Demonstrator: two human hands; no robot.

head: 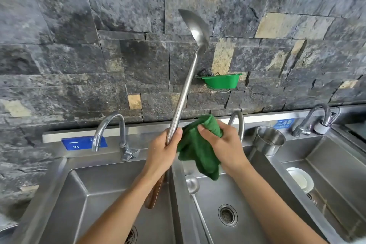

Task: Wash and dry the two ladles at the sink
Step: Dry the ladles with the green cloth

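Observation:
My left hand (163,149) grips the steel shaft of a long ladle (185,85) and holds it upright, bowl at the top in front of the stone wall, its brown wooden handle end pointing down past my wrist. Just to the right, my right hand (223,143) clutches a bunched green cloth (195,150) that touches the shaft near my left thumb. A second, smaller steel ladle (192,184) lies in the middle sink basin (255,222), bowl toward the back, its thin handle running toward me.
Three steel basins sit side by side, each with a curved tap (111,130). A steel cup (269,140) stands on the ledge right of the middle tap. A white dish (301,179) lies in the right basin. A green wall basket (221,81) holds a steel scourer.

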